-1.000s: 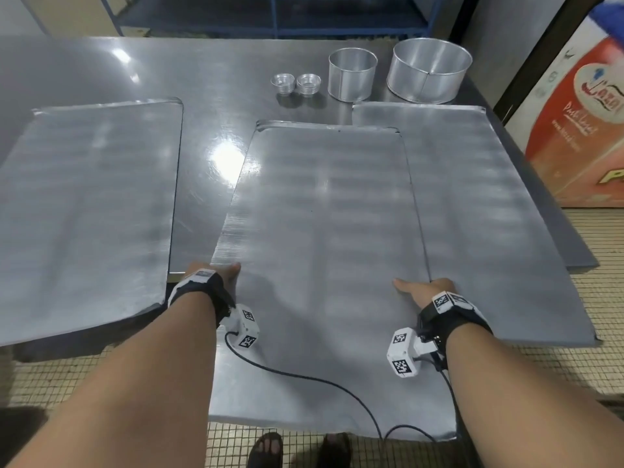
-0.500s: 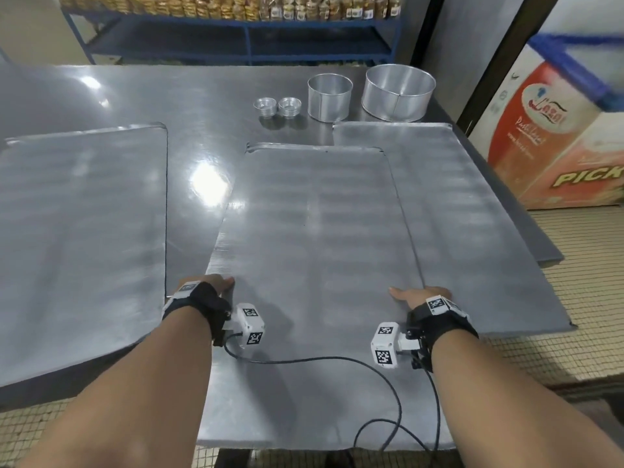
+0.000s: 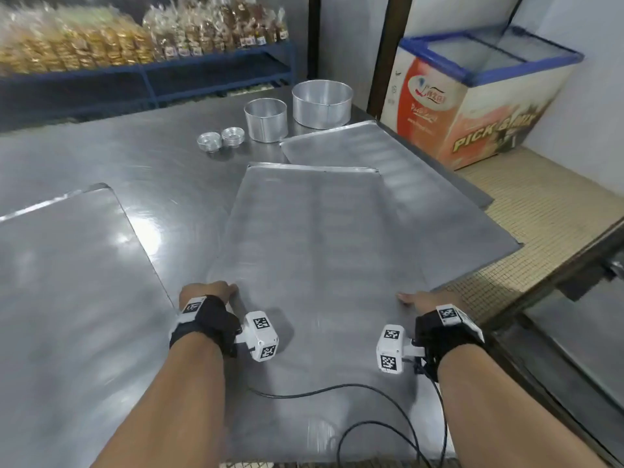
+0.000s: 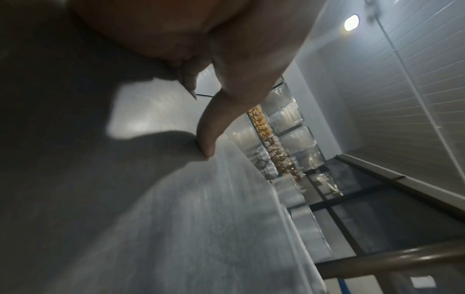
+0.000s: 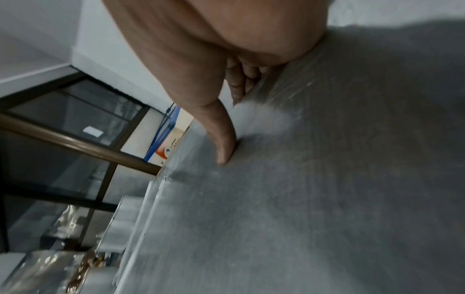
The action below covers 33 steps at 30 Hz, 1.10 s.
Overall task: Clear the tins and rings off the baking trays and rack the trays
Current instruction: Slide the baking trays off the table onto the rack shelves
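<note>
- My left hand (image 3: 209,292) grips the middle baking tray (image 3: 314,251) on its left long edge: thumb (image 4: 206,139) pressed on top, fingers curled under the rim.
- My right hand (image 3: 422,298) does the same on the right edge, thumb (image 5: 224,147) flat on the sheet, fingers (image 5: 241,83) tucked below. So both hands are clamped on this one tray.
- Tray sticks out over the table's near edge towards me and looks bare, nothing on it.
- Risk 1: it lies partly over the right tray (image 3: 439,204). If I swing it w/o lifting clear it could drag that one off the table corner, which already overhangs the floor.
- Risk 2: big thin sheet held only at 2 pts near my end; far end may dip and scrape the steel table (image 3: 162,163) or flex out of my thumbs.
- Risk 3: wrist cables (image 3: 337,390) trail across the sheet, could snag.
- Left tray (image 3: 67,282) waits, well apart. The two cake rings (image 3: 266,119) and small foil tins (image 3: 221,138) sit on the table beyond the trays, so clearing looks done, racking not.
- Head view gives the layout but hides my fingers; only wrist views show them under the rim. Left wrist view also shows shelves of bagged goods (image 4: 266,143).
</note>
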### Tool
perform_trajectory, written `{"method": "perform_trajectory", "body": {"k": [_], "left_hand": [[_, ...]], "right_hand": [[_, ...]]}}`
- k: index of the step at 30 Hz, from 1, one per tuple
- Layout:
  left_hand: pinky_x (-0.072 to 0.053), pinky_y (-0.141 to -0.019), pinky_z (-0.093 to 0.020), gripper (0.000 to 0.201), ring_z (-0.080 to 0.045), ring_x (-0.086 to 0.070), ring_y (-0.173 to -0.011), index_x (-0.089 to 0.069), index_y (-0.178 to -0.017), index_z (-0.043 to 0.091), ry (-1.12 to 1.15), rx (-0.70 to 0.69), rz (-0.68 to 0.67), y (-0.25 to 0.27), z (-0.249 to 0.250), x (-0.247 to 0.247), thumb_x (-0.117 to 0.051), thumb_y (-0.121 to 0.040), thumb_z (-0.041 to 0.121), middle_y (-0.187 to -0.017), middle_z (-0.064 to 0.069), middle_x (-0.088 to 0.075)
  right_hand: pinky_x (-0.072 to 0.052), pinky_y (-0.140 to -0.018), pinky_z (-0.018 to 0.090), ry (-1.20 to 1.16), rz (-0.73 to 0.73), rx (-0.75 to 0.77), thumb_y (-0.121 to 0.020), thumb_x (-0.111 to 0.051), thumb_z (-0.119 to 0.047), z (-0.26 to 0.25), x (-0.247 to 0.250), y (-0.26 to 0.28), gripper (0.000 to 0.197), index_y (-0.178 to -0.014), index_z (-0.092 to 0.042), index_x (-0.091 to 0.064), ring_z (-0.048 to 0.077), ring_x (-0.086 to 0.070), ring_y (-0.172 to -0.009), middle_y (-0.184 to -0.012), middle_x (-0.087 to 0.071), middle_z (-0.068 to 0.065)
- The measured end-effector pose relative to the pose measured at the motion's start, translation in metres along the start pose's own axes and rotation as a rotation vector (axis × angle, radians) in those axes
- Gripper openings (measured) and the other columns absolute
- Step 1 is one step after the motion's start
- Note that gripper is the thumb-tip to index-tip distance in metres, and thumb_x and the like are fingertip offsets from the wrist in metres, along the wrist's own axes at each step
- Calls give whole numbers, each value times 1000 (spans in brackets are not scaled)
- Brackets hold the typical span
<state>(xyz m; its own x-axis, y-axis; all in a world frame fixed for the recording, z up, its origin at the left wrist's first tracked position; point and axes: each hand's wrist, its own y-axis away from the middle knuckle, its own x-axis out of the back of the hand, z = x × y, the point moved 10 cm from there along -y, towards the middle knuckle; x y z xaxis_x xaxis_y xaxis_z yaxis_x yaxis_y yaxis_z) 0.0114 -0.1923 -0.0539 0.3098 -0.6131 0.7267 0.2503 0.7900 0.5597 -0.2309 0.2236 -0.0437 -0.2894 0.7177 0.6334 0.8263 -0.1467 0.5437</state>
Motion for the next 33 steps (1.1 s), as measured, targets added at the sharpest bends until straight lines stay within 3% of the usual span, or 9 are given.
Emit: {"method": "perform_trajectory", "body": {"k": [2,4,10,15,20,24,27,29,33], "left_hand": [[-49,-90,-29,25,-28,-64,-104,-62,-94,7,88,13,21,-1,1,6,-76,-82,24,-107,-15,-64],[-50,-90,-36,38,-33,-64,-102,-64,-102,-2,200,-3,38,4,5,4,-79,-79,23,-106,-17,-66],[-58,-86,-40,52,-32,-71,-88,-71,-99,-1,175,-70,-21,22,24,-21,-84,-58,28,-99,-18,-73],[-54,-81,-34,26,-31,-65,-89,-73,-83,5,78,-252,-109,77,48,-46,-79,-69,27,-98,-15,-69],[-50,-92,-42,52,-34,-64,-111,-67,-118,-1,213,-378,-154,134,50,-67,-78,-78,30,-122,-20,-66],[-54,-92,-41,53,-33,-67,-104,-70,-111,-1,178,-416,-232,182,47,-85,-83,-70,30,-113,-18,-70],[-56,-91,-41,58,-31,-69,-97,-72,-102,-1,176,-464,-274,212,51,-99,-87,-57,32,-106,-16,-73],[-53,-87,-35,51,-31,-67,-97,-67,-105,-6,159,-499,-310,239,51,-105,-85,-68,23,-108,-15,-70],[-49,-75,-33,30,-28,-61,-79,-66,-94,-5,156,-566,-378,280,51,-124,-81,-75,12,-94,-13,-67]], "right_hand": [[-45,-81,29,-67,18,-11,-76,-83,-33,15,4,9,57,-120,-2,-64,31,-62,-113,-125,-64,15],[-46,-81,30,-131,52,-49,-78,-81,-31,34,12,21,57,-123,0,-62,30,-62,-115,-126,-64,17],[-51,-85,34,-313,202,-173,-65,-91,-29,91,58,59,70,-119,6,-62,32,-66,-104,-115,-68,19],[-52,-77,36,-384,318,-200,-68,-90,-24,149,106,101,57,-110,6,-66,32,-65,-86,-94,-68,16],[-45,-73,32,-461,439,-222,-76,-85,-21,215,148,172,50,-112,7,-65,28,-56,-81,-92,-61,12],[-54,-89,39,-554,512,-268,-73,-86,-19,266,169,224,47,-105,8,-63,30,-59,-87,-99,-64,16],[-55,-69,32,-637,565,-287,-70,-86,-22,302,178,259,47,-103,5,-64,27,-60,-78,-95,-64,11],[-45,-52,23,-688,612,-299,-71,-85,-19,326,185,280,35,-88,3,-65,21,-55,-62,-84,-65,11],[-39,-47,23,-777,698,-327,-75,-80,-6,368,200,325,31,-66,0,-51,21,-49,-53,-67,-55,10]]}}
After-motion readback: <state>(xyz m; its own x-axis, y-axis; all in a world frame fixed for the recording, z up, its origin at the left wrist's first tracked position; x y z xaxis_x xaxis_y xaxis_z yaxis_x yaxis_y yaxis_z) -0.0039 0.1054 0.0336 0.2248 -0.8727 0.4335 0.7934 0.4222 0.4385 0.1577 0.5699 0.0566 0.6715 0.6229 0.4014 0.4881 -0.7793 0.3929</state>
